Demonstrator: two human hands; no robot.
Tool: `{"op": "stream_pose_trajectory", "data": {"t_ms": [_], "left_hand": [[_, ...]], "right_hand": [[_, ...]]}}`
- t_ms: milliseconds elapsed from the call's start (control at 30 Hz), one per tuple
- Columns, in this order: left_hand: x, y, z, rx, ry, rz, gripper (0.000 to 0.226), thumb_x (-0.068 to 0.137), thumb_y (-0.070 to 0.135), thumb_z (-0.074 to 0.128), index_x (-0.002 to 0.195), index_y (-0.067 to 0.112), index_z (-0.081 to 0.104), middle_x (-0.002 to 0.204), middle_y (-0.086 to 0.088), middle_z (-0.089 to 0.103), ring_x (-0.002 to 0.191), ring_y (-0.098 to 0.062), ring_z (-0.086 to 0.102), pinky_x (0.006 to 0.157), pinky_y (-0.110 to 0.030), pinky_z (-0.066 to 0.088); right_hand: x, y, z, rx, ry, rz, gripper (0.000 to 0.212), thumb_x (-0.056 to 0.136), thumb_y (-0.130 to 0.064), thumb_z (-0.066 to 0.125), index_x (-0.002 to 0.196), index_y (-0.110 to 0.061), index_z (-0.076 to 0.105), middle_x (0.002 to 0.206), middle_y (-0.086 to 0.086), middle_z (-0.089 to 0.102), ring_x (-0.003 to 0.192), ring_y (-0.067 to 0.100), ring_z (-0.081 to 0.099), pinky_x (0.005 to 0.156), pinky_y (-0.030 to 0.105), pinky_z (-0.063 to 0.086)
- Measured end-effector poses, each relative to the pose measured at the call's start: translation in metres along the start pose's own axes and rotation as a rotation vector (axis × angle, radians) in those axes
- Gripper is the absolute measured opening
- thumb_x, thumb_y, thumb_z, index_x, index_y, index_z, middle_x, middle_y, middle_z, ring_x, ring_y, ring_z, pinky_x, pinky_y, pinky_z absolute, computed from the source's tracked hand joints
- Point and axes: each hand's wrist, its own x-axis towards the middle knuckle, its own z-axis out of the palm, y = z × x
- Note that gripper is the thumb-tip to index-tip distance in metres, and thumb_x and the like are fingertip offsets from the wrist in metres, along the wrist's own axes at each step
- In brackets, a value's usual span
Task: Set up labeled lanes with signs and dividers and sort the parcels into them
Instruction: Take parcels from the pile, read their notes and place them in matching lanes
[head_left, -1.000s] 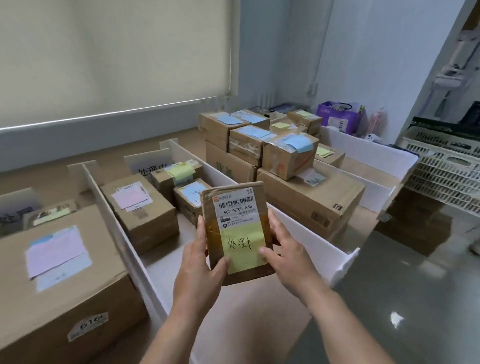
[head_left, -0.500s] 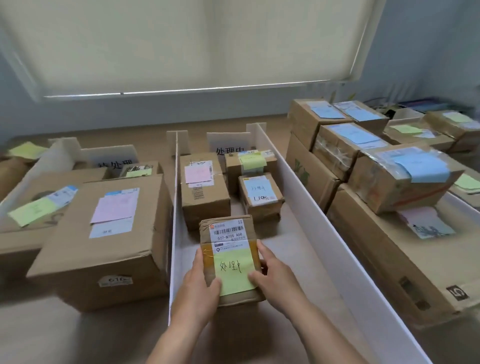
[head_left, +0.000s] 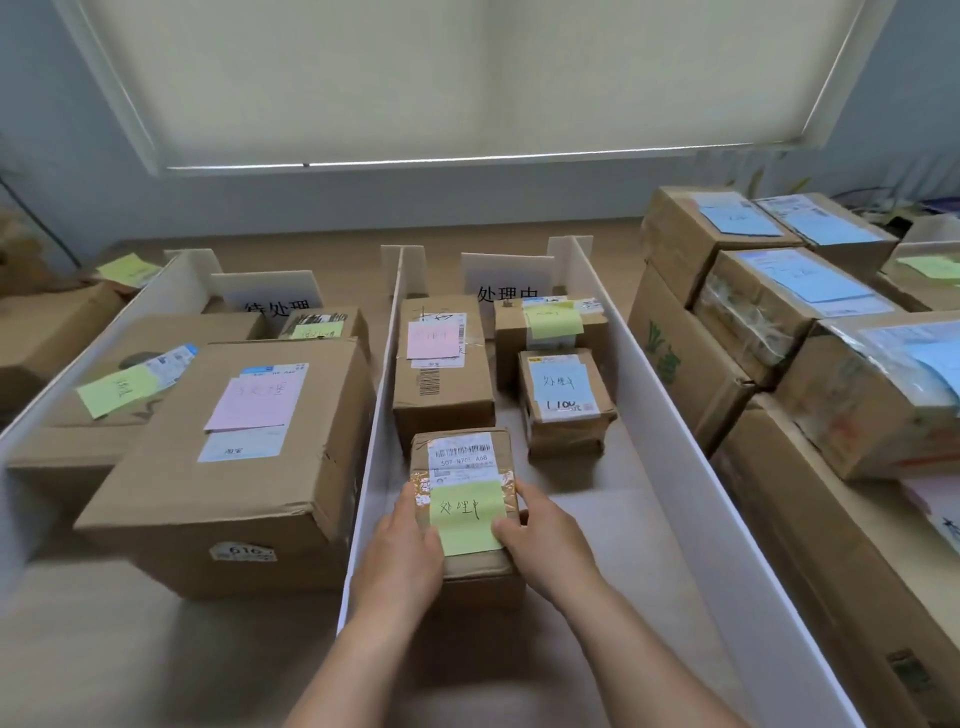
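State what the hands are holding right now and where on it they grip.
Both hands hold the small parcel with the green note: left hand on its left side, right hand on its right side, in the middle lane.

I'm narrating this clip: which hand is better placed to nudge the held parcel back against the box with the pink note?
Left. The left hand grips the parcel on the side directly below the pink-note box; the right hand holds the far side.

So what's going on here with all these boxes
A person is sorting parcels into lanes split by white dividers. Both hands, left and right, hold a small box with a green note, at the near end of the middle lane, close to the left divider. Three other boxes already sit further up that lane, before its sign. The lanes on either side hold more boxes.
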Motion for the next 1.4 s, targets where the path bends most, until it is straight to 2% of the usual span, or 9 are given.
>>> {"op": "stream_pose_trajectory", "data": {"t_ms": [233,367,433,633,833,1033,1167,1300,1400], "left_hand": [[0.011,-0.004,0.001,-0.083,0.056,-0.019,0.059,0.085,0.0,0.034,0.139,0.024,0.038,0.129,-0.007,0.048,0.12,-0.026,0.043,0.098,-0.038,0.041],[0.007,0.0,0.0,0.019,0.033,-0.071,0.06,0.091,0.0,0.03,0.148,0.011,0.017,0.155,-0.013,0.015,0.144,-0.027,0.011,0.115,-0.037,0.018],[0.005,0.004,-0.002,-0.002,0.045,-0.034,0.06,0.092,0.0,0.029,0.149,0.009,0.013,0.157,-0.011,0.01,0.146,-0.023,0.004,0.117,-0.033,0.009],[-0.005,0.01,-0.011,-0.074,0.079,0.073,0.058,0.093,0.001,0.035,0.148,0.009,0.021,0.155,-0.006,0.021,0.144,-0.019,0.011,0.115,-0.024,0.009],[-0.04,0.024,-0.028,-0.169,0.097,0.122,0.054,0.095,0.014,0.047,0.146,0.016,0.031,0.148,0.001,0.036,0.137,-0.013,0.031,0.108,-0.022,0.024],[-0.098,0.028,-0.049,-0.313,0.251,0.134,0.042,0.093,0.02,0.056,0.134,0.026,0.048,0.125,0.012,0.051,0.113,-0.007,0.052,0.08,0.0,0.038],[-0.134,0.012,-0.066,-0.272,0.4,0.135,0.034,0.089,0.027,0.061,0.123,0.027,0.058,0.127,0.011,0.049,0.122,-0.007,0.047,0.101,-0.026,0.041],[-0.157,-0.01,-0.089,-0.149,0.512,0.099,0.043,0.082,0.046,0.056,0.12,0.026,0.062,0.143,0.006,0.038,0.132,-0.007,0.034,0.1,-0.017,0.025],[-0.167,-0.029,-0.112,-0.16,0.591,0.076,0.044,0.08,0.048,0.056,0.118,0.028,0.062,0.148,0.005,0.033,0.136,-0.009,0.03,0.102,-0.02,0.025]], "right_hand": [[0.019,-0.013,0.01,0.027,0.007,-0.052,0.044,0.092,-0.022,0.045,0.135,-0.031,0.044,0.126,-0.005,0.06,0.109,0.018,0.057,0.088,0.031,0.049],[0.023,-0.021,0.012,0.004,0.009,-0.068,0.043,0.091,-0.02,0.045,0.133,-0.031,0.046,0.123,-0.003,0.062,0.106,0.019,0.058,0.086,0.032,0.049],[0.022,-0.023,0.012,0.003,0.01,-0.074,0.043,0.09,-0.02,0.045,0.131,-0.031,0.047,0.121,-0.002,0.063,0.105,0.02,0.059,0.088,0.034,0.049],[0.003,-0.026,0.002,-0.084,0.04,-0.075,0.043,0.095,-0.03,0.045,0.137,-0.022,0.04,0.132,0.005,0.053,0.117,0.021,0.051,0.092,0.035,0.044],[-0.033,-0.024,-0.017,-0.166,0.113,-0.17,0.049,0.096,-0.038,0.047,0.143,-0.027,0.035,0.139,-0.001,0.046,0.124,0.015,0.045,0.093,0.031,0.044],[-0.077,-0.028,-0.024,-0.204,0.203,-0.386,0.05,0.095,-0.039,0.047,0.142,-0.027,0.036,0.136,-0.004,0.048,0.123,0.012,0.043,0.09,0.028,0.045],[-0.103,-0.034,-0.015,-0.145,0.262,-0.54,0.049,0.093,-0.037,0.053,0.139,-0.023,0.044,0.138,0.0,0.049,0.126,0.016,0.042,0.095,0.035,0.047],[-0.129,-0.05,0.001,-0.159,0.316,-0.627,0.048,0.091,-0.041,0.054,0.135,-0.023,0.051,0.144,0.007,0.042,0.134,0.024,0.035,0.102,0.042,0.039],[-0.148,-0.07,0.018,-0.166,0.373,-0.713,0.055,0.085,-0.054,0.043,0.126,-0.022,0.06,0.139,0.014,0.048,0.127,0.033,0.044,0.099,0.046,0.04]]}}
